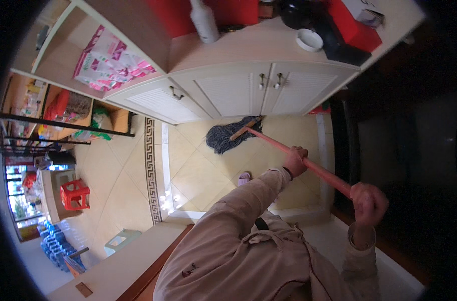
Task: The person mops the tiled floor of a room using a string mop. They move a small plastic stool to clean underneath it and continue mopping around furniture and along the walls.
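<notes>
A string mop with a dark grey head (223, 139) lies spread on the beige tiled floor (191, 169), close to the base of a white cabinet. Its wooden crossbar (238, 134) joins a pink handle (269, 139) that slants up towards my body. Lower on that handle, my left hand (296, 161) is wrapped around it, with a dark band at the wrist. My right hand (369, 203) grips the upper end, which it largely hides. A pale pink slipper (244, 178) shows on one foot below my left forearm.
White louvred cabinet doors (228, 94) stand just beyond the mop. On the countertop (236, 49) are a white bottle (204, 22) and a white ashtray (309, 40). Leftward are a shelf rack (66, 124), a red plastic stool (75, 194) and a pale stool (121, 240). The right side is dark.
</notes>
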`<state>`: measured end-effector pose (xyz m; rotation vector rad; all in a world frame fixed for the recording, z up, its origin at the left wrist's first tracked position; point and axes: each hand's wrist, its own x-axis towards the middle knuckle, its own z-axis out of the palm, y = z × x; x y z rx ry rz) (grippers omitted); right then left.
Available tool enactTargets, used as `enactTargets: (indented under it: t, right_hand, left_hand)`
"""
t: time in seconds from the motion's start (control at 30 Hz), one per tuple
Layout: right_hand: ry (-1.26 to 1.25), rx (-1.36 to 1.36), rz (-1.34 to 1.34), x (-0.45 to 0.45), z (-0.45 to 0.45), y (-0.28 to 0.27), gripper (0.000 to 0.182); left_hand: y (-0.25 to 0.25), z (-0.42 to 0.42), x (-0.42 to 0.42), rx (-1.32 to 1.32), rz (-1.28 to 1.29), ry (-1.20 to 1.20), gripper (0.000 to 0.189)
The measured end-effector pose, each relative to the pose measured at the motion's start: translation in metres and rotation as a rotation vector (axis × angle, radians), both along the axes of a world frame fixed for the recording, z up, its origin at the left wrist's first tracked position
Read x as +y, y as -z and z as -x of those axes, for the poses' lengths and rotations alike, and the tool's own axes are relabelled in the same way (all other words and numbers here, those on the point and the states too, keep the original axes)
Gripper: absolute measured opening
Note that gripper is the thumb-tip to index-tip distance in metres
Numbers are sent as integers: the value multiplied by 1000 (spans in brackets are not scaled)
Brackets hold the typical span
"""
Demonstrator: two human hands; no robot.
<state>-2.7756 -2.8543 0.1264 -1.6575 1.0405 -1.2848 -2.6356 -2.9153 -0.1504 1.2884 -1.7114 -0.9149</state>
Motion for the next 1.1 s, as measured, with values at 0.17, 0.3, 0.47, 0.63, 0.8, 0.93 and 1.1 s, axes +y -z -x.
enactTargets:
  t: [0.17,0.3,0.47,0.63,0.8,0.93,1.1]
  right_hand:
    - [154,30,25,37,36,-5,26]
    - [194,73,61,60,56,-6,26]
    - [352,39,80,87,59,-6,28]
    - [461,214,-74,120,44,-22,26]
    - [513,291,47,160,44,-17,27]
    - [410,-37,-16,185,17,-5,27]
    - [225,-136,21,180,-56,-9,32]
  left_hand:
    - [-10,62,11,53,35,135,16]
    - [-8,99,16,20,-53,283,16]
    - [-26,125,41,-152,-89,314,16]
    - [-33,105,66,-339,-148,440,14]
    - [-57,83,99,-384,-306,632,20]
    - [-56,31,122,-376,-299,687,22]
    - [-56,-47,136,-527,-250,604,18]
